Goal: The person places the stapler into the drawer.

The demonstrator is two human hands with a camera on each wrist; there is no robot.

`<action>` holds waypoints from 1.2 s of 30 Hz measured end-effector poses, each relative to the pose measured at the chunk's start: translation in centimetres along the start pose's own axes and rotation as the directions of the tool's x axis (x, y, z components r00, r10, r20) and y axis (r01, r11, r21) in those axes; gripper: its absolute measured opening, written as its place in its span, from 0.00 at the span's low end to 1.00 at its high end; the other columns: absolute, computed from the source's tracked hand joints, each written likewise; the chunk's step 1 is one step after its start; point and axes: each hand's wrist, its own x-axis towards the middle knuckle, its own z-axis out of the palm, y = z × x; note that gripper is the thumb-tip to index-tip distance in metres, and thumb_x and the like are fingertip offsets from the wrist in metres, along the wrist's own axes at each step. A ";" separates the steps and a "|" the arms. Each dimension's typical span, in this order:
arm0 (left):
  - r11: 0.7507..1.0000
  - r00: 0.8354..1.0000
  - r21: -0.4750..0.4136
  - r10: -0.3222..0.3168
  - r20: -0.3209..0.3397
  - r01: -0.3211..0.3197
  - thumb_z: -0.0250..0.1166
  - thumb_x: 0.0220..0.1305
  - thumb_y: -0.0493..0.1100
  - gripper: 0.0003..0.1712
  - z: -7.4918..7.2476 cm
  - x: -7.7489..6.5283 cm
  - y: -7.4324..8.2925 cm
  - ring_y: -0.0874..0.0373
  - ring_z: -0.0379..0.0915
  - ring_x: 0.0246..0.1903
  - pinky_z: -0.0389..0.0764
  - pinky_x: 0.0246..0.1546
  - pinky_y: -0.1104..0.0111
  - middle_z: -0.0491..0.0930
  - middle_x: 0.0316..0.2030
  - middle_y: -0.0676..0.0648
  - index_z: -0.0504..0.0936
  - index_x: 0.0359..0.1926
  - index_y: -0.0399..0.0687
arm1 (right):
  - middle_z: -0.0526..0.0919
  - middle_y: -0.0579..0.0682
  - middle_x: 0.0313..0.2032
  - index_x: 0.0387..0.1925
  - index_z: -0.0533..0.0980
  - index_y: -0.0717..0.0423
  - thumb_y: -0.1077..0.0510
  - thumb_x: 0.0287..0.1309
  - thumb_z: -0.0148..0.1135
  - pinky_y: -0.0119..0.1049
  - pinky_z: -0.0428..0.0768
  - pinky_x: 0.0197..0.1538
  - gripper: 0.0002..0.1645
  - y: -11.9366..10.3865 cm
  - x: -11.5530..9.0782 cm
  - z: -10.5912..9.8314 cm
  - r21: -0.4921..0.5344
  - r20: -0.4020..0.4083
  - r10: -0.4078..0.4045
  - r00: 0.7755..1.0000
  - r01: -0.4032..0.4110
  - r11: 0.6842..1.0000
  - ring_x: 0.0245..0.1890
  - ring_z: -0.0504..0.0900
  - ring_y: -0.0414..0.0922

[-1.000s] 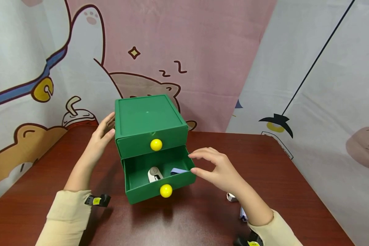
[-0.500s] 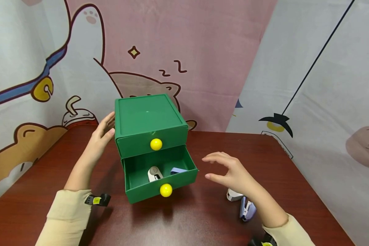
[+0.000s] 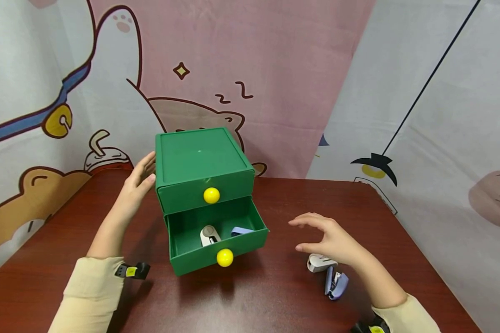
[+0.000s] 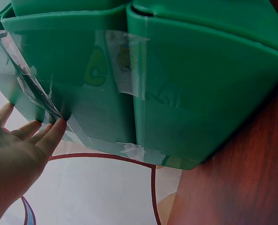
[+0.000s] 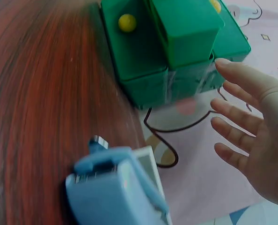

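A green drawer box with yellow knobs stands on the table, its lower drawer pulled out. In that drawer lie a white stapler and a partly hidden lavender object. My left hand rests its straight fingertips against the box's left side; the left wrist view shows them at the clear tape there. To the right of the box, my right hand hovers empty with fingers spread from the thumb. Below it on the table lie a white stapler and a lavender stapler, close together.
The dark red wooden table runs back to a cartoon-printed curtain. The drawer juts out toward me, with its knob at the front.
My right hand has left the drawer's right front corner and moved right, toward the two staplers, which now show more fully. My left hand and the box stay put.
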 end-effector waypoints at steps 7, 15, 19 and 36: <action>1.000 1.000 0.002 -0.001 0.003 0.001 0.47 0.74 0.44 0.33 0.0 0.0 -0.1 0.47 0.48 0.69 0.58 0.61 0.55 0.51 0.71 0.40 0.50 0.75 0.54 | 0.78 0.44 0.50 0.55 0.76 0.44 0.51 0.48 0.75 0.42 0.75 0.47 0.31 1.6 -1.0 -0.6 0.015 0.080 0.030 0.996 -0.031 0.999 0.47 0.74 0.41; 1.000 1.000 -0.021 0.006 0.001 -0.006 0.48 0.73 0.43 0.33 0.0 0.0 0.0 0.47 0.48 0.69 0.59 0.60 0.58 0.52 0.71 0.40 0.50 0.75 0.53 | 0.77 0.50 0.53 0.58 0.74 0.51 0.51 0.48 0.75 0.51 0.74 0.49 0.34 3.1 -1.8 -1.2 0.052 0.182 0.094 0.979 -0.105 0.993 0.51 0.72 0.55; 1.000 1.000 -0.015 0.004 0.001 -0.004 0.48 0.73 0.43 0.33 0.1 0.0 0.0 0.46 0.47 0.69 0.59 0.61 0.57 0.51 0.71 0.40 0.50 0.76 0.53 | 0.76 0.57 0.53 0.57 0.73 0.59 0.53 0.49 0.74 0.49 0.76 0.47 0.34 4.0 -2.1 -1.3 0.099 0.237 0.125 0.963 -0.152 0.983 0.51 0.71 0.57; 1.000 1.000 -0.004 0.000 -0.002 0.000 0.47 0.74 0.44 0.32 0.1 0.0 -0.1 0.47 0.48 0.69 0.60 0.60 0.58 0.53 0.71 0.41 0.51 0.75 0.54 | 0.79 0.54 0.49 0.55 0.75 0.59 0.55 0.51 0.73 0.35 0.73 0.47 0.30 6.4 -2.7 -1.1 0.160 0.376 0.123 0.919 -0.194 0.968 0.47 0.74 0.51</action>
